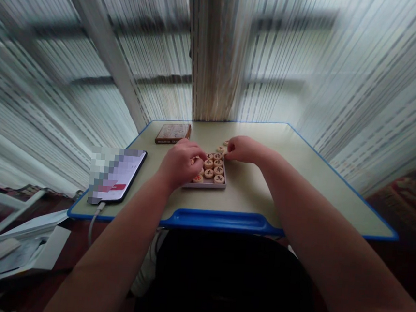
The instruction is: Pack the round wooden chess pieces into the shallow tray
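An open shallow box [210, 186] on the table holds rows of round wooden Chinese chess pieces [209, 173], marked with black or red characters. My left hand [183, 163] rests over the left part of the box and covers several pieces. Its fingers and thumb are bent inward among them; what lies between the fingertips is hidden. At the box's far right corner, my right hand [243, 150] is pinched, with the pale edge of a piece at its fingertips. Beside those fingers lie loose Chinese chess pieces [221, 149] on the table, outside the box.
A brown patterned box lid [173, 132] lies at the back left. On the left edge sits a phone [122, 177] with a white cable [95, 221]. The pale table [314, 194] has a blue rim and a front tray [220, 221]. Striped curtains [282, 60] hang behind it.
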The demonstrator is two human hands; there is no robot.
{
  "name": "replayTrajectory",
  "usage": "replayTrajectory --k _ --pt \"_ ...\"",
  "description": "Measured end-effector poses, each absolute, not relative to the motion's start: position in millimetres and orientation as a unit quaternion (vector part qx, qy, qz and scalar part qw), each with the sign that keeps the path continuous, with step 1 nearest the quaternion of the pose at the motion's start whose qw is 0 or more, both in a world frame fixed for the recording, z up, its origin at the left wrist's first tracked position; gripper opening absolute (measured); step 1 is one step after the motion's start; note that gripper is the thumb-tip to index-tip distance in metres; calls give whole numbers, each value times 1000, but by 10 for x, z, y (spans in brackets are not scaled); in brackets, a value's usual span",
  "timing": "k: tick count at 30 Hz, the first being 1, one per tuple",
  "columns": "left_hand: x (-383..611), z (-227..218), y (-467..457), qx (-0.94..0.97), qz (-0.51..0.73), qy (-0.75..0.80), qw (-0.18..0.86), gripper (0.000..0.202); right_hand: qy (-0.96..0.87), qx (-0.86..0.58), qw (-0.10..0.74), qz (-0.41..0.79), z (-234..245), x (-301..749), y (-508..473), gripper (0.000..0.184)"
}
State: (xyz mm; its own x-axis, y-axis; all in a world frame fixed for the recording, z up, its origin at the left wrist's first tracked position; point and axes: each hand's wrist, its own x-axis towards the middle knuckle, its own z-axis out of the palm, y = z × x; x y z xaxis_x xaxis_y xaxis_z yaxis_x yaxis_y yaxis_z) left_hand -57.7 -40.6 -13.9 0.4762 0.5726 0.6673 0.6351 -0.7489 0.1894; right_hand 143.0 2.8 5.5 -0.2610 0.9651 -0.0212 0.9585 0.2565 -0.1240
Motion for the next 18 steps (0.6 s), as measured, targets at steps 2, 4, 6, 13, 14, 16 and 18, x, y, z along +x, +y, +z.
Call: replayTrajectory --k 2,4,6,13,14,16,18 --pt "-577 -152 -390 -856 -373 -357 39 19 -782 -615 64 78 92 1424 -4 21" --pt "-576 -167 -373 -852 -380 -358 39 15 -766 -620 124 117 150 1419 -46 19" --pt "-574 -180 -359 -847 -390 -358 44 12 -743 -619 190 170 223 1413 -93 19" --pt "-577 -181 -353 -835 -428 -340 69 27 -715 -524 241 395 387 1342 -259 15" --pt "-578 -179 -357 -835 -431 -336 70 26 -717 -508 241 412 392 1336 -273 13" --pt "-579 -174 -363 -835 -438 -325 70 22 -715 -483 248 439 395 1336 -288 12" --pt "-578 -172 -368 -833 -449 -316 68 21 -709 -471 259 456 396 1350 -288 13"
